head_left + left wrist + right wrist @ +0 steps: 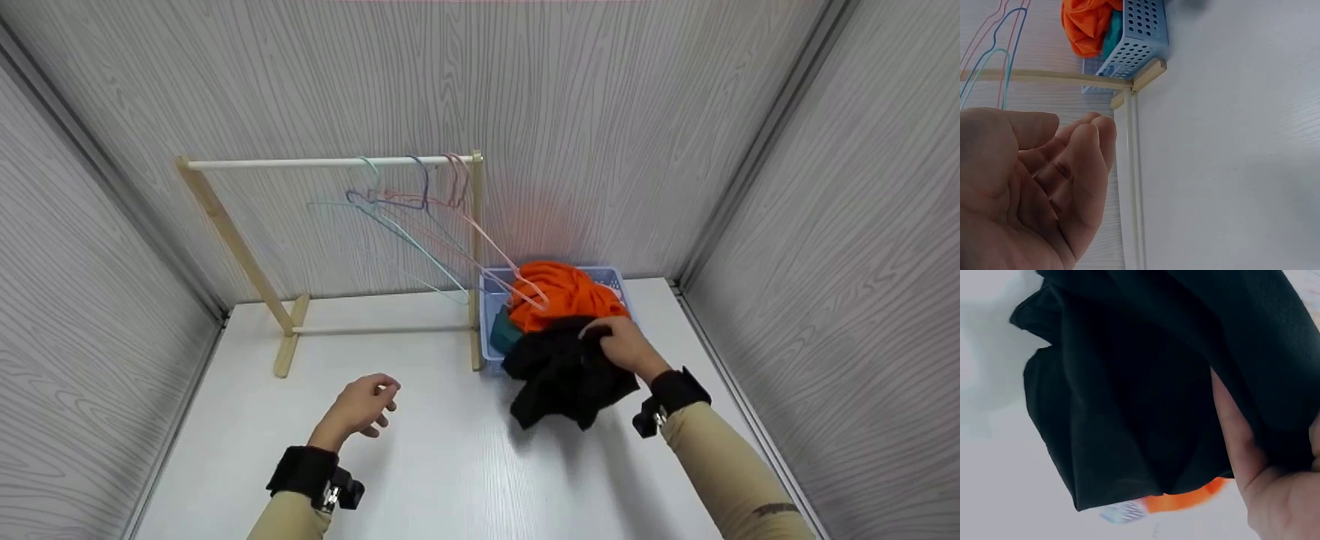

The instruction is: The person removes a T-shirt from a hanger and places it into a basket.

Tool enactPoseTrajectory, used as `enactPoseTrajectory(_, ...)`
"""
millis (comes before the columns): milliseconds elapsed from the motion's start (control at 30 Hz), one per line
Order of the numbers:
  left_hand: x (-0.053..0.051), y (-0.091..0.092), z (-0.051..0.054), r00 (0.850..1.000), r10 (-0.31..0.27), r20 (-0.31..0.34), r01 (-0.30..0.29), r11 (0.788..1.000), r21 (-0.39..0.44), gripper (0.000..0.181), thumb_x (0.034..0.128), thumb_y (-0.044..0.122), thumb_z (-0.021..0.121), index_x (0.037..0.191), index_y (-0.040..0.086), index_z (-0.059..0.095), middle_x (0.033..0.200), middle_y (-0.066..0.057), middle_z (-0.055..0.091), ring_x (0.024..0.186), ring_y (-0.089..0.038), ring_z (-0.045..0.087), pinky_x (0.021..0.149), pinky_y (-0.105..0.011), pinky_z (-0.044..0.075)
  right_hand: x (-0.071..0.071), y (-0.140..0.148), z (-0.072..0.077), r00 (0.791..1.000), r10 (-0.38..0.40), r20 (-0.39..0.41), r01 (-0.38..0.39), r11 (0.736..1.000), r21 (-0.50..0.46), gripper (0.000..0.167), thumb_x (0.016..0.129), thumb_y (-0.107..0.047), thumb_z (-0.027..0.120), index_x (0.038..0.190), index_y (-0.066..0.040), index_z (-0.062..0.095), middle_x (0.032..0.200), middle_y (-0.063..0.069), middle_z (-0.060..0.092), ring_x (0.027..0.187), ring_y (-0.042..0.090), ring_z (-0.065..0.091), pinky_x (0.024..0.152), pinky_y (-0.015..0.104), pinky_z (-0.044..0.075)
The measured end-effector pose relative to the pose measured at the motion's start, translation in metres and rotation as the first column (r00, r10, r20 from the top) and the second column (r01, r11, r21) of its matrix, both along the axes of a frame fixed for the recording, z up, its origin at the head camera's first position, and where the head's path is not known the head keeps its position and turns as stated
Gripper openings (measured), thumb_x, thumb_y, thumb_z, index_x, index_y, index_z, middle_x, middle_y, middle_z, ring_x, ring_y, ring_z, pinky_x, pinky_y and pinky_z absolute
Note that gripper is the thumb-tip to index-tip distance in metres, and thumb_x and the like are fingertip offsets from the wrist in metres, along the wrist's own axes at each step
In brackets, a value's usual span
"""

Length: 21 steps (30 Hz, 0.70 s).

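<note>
A bunched black cloth garment [566, 375] hangs from my right hand [626, 345], which grips it in front of the basket. In the right wrist view the black garment [1123, 399] fills most of the picture, and the thumb [1233, 427] presses against its folds; the other fingertips are hidden by cloth. My left hand [360, 405] hovers over the white table with its fingers loosely curved. Nothing lies in that left hand [1044, 180] in the left wrist view. A blue perforated basket [1145, 34] holds an orange garment [559, 292] and a teal cloth [504, 331].
A small rack with wooden posts [240, 244] and a white top rod [300, 163] stands at the back left. Several hangers hang near its right end, including a mint hanger [427, 255] and a pink hanger [499, 251] reaching over the basket. Grey panel walls [847, 187] enclose the table.
</note>
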<state>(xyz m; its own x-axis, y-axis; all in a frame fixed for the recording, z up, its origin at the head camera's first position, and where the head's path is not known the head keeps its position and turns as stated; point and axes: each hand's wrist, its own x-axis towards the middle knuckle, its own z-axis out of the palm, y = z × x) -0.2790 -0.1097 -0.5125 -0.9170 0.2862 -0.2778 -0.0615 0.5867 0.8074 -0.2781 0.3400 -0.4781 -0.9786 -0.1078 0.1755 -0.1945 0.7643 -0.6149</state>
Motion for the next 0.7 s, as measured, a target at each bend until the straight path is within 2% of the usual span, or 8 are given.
enactPoseTrajectory(67, 0.0, -0.002, 0.001, 1.0, 0.009, -0.001, -0.009, 1.0, 0.004, 0.027, 0.101, 0.02, 0.05, 0.121, 0.006, 0.061, 0.086, -0.008, 0.066, 0.064, -0.02, 0.065, 0.049, -0.03, 0.054, -0.015, 0.001, 0.016, 0.998, -0.064, -0.027, 0.063, 0.998, -0.03, 0.039, 0.079, 0.009, 0.044, 0.099, -0.004, 0.075, 0.106, 0.016, 0.072, 0.111, 0.036, 0.063, 0.099, 0.049, 0.046)
enactPoseTrajectory(200, 0.002, -0.007, 0.001, 1.0, 0.027, 0.001, -0.027, 1.0, 0.003, 0.027, 0.101, 0.02, 0.05, 0.121, 0.006, 0.061, 0.086, -0.007, 0.066, 0.063, -0.018, 0.064, 0.048, -0.03, 0.054, -0.044, -0.003, 0.038, 0.975, -0.206, -0.083, 0.198, 0.975, -0.096, 0.039, 0.083, 0.006, 0.044, 0.109, -0.002, 0.071, 0.117, 0.019, 0.068, 0.119, 0.036, 0.058, 0.104, 0.048, 0.043)
enactPoseTrajectory(267, 0.006, -0.009, -0.001, 0.999, 0.039, 0.004, -0.039, 0.999, 0.005, 0.027, 0.1011, 0.02, 0.05, 0.121, 0.007, 0.061, 0.085, -0.007, 0.066, 0.063, -0.018, 0.064, 0.048, -0.029, 0.054, -0.053, -0.006, 0.043, 0.963, -0.249, -0.103, 0.233, 0.961, -0.151, 0.039, 0.085, 0.004, 0.045, 0.116, -0.001, 0.068, 0.122, 0.021, 0.065, 0.122, 0.037, 0.055, 0.107, 0.047, 0.041)
enactPoseTrajectory(333, 0.01, -0.012, -0.003, 0.999, 0.053, 0.012, -0.053, 0.999, 0.012, 0.026, 0.1011, 0.02, 0.05, 0.121, 0.007, 0.061, 0.085, -0.007, 0.066, 0.063, -0.018, 0.063, 0.048, -0.029, 0.053, -0.059, -0.012, 0.041, 0.964, -0.247, -0.097, 0.225, 0.955, -0.194, 0.041, 0.086, 0.0, 0.049, 0.125, -0.003, 0.061, 0.13, 0.022, 0.058, 0.126, 0.036, 0.05, 0.11, 0.048, 0.037)
enactPoseTrajectory(433, 0.018, -0.015, -0.008, 0.997, 0.064, 0.03, -0.065, 0.998, 0.014, 0.026, 0.1012, 0.02, 0.05, 0.12, 0.007, 0.061, 0.085, -0.007, 0.066, 0.063, -0.018, 0.063, 0.048, -0.029, 0.053, -0.062, -0.021, 0.024, 0.987, -0.158, -0.042, 0.148, 0.971, -0.188, 0.056, 0.084, -0.004, 0.056, 0.14, -0.009, 0.047, 0.145, 0.023, 0.04, 0.135, 0.038, 0.039, 0.112, 0.053, 0.032)
enactPoseTrajectory(500, 0.023, -0.017, -0.011, 0.997, 0.063, 0.045, -0.064, 0.998, 0.013, 0.026, 0.1013, 0.02, 0.05, 0.12, 0.006, 0.061, 0.085, -0.007, 0.065, 0.063, -0.018, 0.063, 0.048, -0.029, 0.053, -0.059, -0.027, 0.008, 0.996, -0.083, 0.032, 0.087, 0.987, -0.137, 0.066, 0.084, -0.004, 0.057, 0.146, -0.016, 0.038, 0.154, 0.022, 0.024, 0.141, 0.04, 0.028, 0.113, 0.059, 0.029)
enactPoseTrajectory(600, 0.029, -0.017, -0.017, 0.997, 0.053, 0.062, -0.054, 0.998, 0.01, 0.026, 0.1013, 0.02, 0.05, 0.119, 0.006, 0.061, 0.085, -0.007, 0.065, 0.062, -0.017, 0.063, 0.048, -0.029, 0.053, -0.053, -0.032, -0.017, 0.993, -0.016, 0.12, 0.016, 1.0, -0.003, 0.07, 0.088, -0.002, 0.056, 0.151, -0.02, 0.031, 0.161, 0.022, 0.008, 0.147, 0.044, 0.015, 0.114, 0.064, 0.023)
enactPoseTrajectory(700, 0.034, -0.017, -0.021, 0.997, 0.043, 0.069, -0.044, 0.999, 0.01, 0.025, 0.101, 0.02, 0.05, 0.119, 0.007, 0.061, 0.084, -0.007, 0.065, 0.061, -0.017, 0.062, 0.047, -0.029, 0.053, -0.047, -0.035, -0.033, 0.984, -0.02, 0.174, -0.007, 0.988, 0.155, 0.064, 0.095, -0.008, 0.054, 0.154, -0.016, 0.028, 0.162, 0.022, 0.007, 0.149, 0.045, 0.009, 0.116, 0.064, 0.019)
